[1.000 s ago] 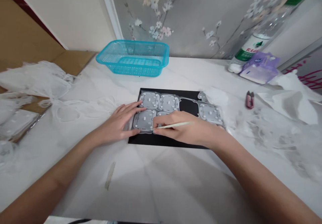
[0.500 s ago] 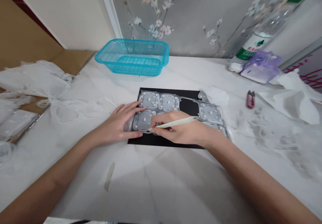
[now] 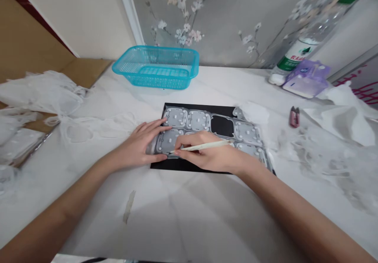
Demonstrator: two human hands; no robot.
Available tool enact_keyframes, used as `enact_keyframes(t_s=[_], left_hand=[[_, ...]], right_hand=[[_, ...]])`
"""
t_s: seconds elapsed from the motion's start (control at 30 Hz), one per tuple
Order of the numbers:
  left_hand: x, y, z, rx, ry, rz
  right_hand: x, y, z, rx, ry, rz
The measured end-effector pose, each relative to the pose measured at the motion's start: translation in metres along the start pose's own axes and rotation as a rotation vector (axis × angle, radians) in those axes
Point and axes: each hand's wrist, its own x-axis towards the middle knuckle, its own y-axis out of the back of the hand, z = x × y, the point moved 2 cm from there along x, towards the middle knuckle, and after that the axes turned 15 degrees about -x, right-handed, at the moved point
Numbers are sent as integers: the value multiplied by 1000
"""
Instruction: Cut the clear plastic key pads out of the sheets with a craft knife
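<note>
Open left hand (image 3: 137, 145) on sheet (image 3: 198, 120), right hand (image 3: 209, 156) gripping one stick (image 3: 203, 146), roughly six grey panels (image 3: 247, 134)

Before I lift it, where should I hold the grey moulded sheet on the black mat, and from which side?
Probably the left edge of the grey moulded sheet, from the left: your left hand already lies there, and that edge seems curled up off the black mat, so fingers can slip under.

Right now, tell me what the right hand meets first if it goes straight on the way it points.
Probably the left hand, resting on the grey moulded sheet; depth is unclear, so the pale stick in the right hand may touch that sheet first.
</note>
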Motion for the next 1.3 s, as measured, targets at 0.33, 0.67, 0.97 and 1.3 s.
enact_keyframes(t_s=[0.33,0.67,0.97,1.3], left_hand=[[0,0,2,-12,17,-9],[0,1,0,-15,22,-12],[-1,2,2,-2,15,-10],[-8,-5,28,15,-68,120]], right_hand=[[1,0,-1,-120,35,-62],[-5,13,-4,-159,34,-106],[-8,-13,7,84,-56,20],[-37,-12,40,694,-382,413]])
